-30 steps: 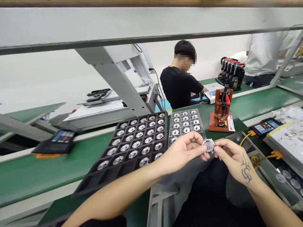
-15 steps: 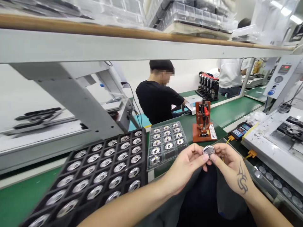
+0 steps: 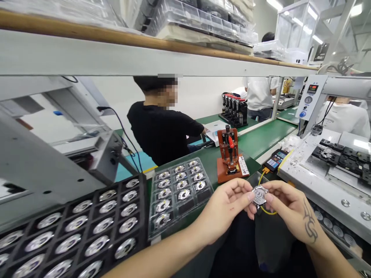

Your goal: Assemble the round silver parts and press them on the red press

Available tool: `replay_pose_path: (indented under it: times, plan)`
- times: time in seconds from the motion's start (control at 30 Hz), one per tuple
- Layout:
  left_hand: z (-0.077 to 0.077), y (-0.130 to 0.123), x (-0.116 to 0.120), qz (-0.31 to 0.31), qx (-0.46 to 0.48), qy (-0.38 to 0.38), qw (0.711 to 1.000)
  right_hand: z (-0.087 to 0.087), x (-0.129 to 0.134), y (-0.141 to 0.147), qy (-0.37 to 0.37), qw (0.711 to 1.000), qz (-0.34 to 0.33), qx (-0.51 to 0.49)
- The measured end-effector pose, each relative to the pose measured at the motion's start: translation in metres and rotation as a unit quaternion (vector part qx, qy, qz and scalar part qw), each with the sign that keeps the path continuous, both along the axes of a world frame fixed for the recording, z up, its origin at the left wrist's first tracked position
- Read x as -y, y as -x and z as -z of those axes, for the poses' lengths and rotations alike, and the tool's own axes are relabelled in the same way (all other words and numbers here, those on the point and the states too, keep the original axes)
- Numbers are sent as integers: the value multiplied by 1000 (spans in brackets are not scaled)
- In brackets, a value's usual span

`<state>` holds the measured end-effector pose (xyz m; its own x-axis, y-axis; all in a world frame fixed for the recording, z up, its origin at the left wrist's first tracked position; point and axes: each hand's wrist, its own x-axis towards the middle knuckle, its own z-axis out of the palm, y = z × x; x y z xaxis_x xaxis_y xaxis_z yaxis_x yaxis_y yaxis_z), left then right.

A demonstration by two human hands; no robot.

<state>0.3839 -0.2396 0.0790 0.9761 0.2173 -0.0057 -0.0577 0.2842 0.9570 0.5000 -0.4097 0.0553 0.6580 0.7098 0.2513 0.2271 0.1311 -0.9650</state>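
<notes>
A: How many pieces are the hands holding?
B: Only one. The bare left hand (image 3: 224, 202) and the bare right hand (image 3: 285, 204) are gripping one round silver metal piece (image 3: 259, 195) between their fingertips.
A: What is standing around this grip?
B: One orange-brown press with a red handle (image 3: 227, 152) is standing beyond the grip, slightly left. Left of the grip, one clear plastic tray (image 3: 187, 208) is carrying thirteen silver parts; I am counting five, four and four. Further left, one black tray with square compartments (image 3: 143, 208) is holding more.
A: How many more?
B: I cannot count; the view is cutting that tray off. Also, fingers are covering the held piece's sides, and its small print is looking unreadable.
</notes>
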Motion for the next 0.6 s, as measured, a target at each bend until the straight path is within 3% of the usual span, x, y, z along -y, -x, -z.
replay_pose_path:
  times: [0.23, 0.6]
  plan:
    - [-4, -1, 2, 17, 10, 26, 999, -5, 5, 1, -8, 1000, 12, 9]
    - [-14, 3, 4, 22, 16, -6, 1000, -10, 6, 4, -28, 1000, 0, 11]
